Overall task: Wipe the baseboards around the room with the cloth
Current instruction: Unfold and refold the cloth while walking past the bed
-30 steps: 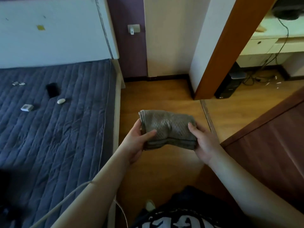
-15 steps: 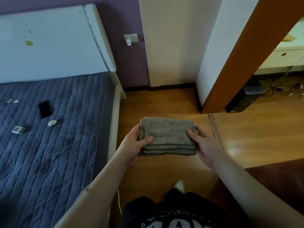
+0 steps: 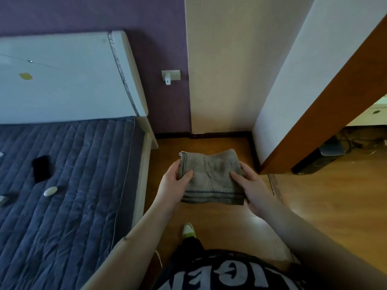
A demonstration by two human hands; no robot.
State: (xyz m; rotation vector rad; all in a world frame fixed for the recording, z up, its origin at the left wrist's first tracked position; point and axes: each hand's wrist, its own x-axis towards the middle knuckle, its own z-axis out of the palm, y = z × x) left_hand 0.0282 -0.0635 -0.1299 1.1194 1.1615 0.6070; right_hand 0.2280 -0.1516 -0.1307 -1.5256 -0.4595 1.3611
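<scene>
— Fingers first: how do they sit on the cloth point(image 3: 211, 177)?

— Thumbs lie on top, pressing the fabric. The left hand point(image 3: 174, 186) pinches the left edge, its other fingers tucked out of sight underneath; the right hand point(image 3: 252, 189) grips the right edge the same way, thumb angled inward.

— And the room, from the head camera?

— Wooden floor point(image 3: 230, 222), glossy, with a bright patch of glare near the right forearm. A dark baseboard point(image 3: 222, 135) runs along the foot of a cream wall point(image 3: 219, 70), meeting a purple wall point(image 3: 159, 34) that carries a white wall fitting point(image 3: 170, 75). A brown door frame point(image 3: 326, 114) slants across on the right. To the left, a bed with a quilted blue cover point(image 3: 79, 185) and white headboard point(image 3: 69, 80); a black phone point(image 3: 41, 168) and a small white oval object point(image 3: 50, 191) lie on it.

— The cloth itself?

— Grey-brown, folded into a thick rectangle, waffle-textured, dark stripes near its closer edge. It is held in the air above the floor, well short of the baseboard, in front of the person's chest. One shoe toe point(image 3: 188, 230) shows below it.
</scene>
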